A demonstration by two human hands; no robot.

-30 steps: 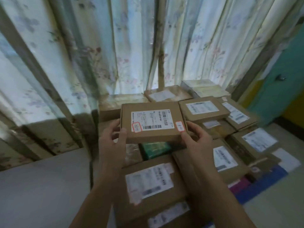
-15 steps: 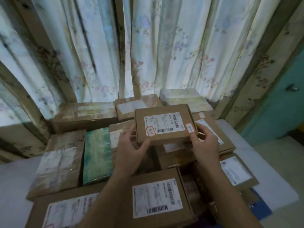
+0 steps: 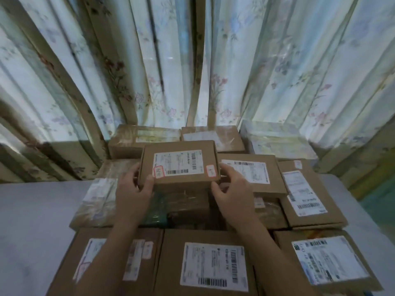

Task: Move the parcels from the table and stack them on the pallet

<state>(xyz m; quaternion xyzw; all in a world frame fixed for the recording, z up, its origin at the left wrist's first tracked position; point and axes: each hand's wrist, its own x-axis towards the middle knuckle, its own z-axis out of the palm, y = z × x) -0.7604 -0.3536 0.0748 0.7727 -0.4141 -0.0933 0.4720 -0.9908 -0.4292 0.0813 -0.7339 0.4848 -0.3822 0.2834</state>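
Held just above the stacked parcels (image 3: 213, 265) at frame centre, the small parcel (image 3: 180, 164) is pinched at its near corners by the left hand (image 3: 132, 194) and right hand (image 3: 232, 194), so it could tilt or slip when lowered.

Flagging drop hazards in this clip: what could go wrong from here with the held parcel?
1. Left hand and right hand pinch only the near corners of the parcel; the far end could tip down.
2. The stack below looks uneven, with a gap in the middle, so the parcel might land tilted.
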